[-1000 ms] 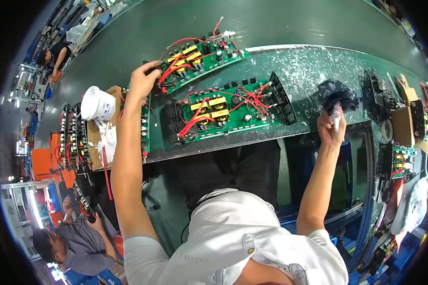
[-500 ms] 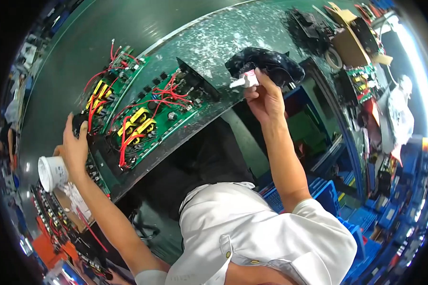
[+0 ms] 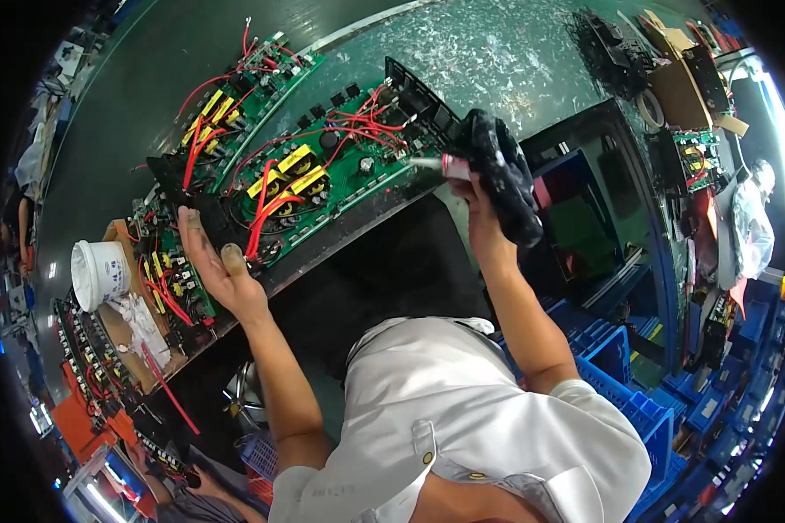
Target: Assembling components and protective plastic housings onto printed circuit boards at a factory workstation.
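A green circuit board with yellow-wrapped coils and red wires lies at the bench's near edge, black plates at its ends. My left hand is beside its left end, fingers stretched out and thumb apart, holding nothing. Whether its fingertips touch the black plate, I cannot tell. In my right hand is a small squeeze bottle with a pale nozzle pointing left over the board's right end. A bunched black cloth with whitish specks hangs against that hand; how it is held is hidden.
Another wired board lies behind. At left are a white tub, a cardboard box and more boards. Tape and a cardboard carton stand far right. Blue crates sit below right. Another person's arms show at lower left.
My left hand has come off the board's far left corner and moved nearer to me. My right hand has moved nearer and toward the board with the bottle; the black cloth has shifted with it.
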{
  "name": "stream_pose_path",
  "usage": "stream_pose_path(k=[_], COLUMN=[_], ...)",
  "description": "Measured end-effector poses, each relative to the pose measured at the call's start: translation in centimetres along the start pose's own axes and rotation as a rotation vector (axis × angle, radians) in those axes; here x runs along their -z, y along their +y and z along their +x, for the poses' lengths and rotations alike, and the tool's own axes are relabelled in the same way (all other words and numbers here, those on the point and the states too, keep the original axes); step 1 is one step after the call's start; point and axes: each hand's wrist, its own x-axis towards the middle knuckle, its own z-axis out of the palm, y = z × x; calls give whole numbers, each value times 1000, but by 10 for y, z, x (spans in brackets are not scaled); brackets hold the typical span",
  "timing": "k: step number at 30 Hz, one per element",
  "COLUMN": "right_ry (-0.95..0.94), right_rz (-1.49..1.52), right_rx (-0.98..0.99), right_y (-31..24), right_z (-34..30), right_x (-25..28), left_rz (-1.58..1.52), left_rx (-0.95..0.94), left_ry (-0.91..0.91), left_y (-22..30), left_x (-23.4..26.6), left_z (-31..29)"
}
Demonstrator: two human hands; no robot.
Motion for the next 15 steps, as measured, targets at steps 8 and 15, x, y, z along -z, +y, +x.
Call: stream_pose_path(k=[8, 15], right_ry=[-47, -122], right_rz=[-375, -369], right_rx=[247, 179], right_y=[8, 22], right_z=[-4, -9], right_x=[-11, -2], left_rz=[-10, -9], left_rx=[136, 156], left_ry=[-32, -36], left_y=[-3, -4], left_x=[4, 6], left_z=[-9, -10])
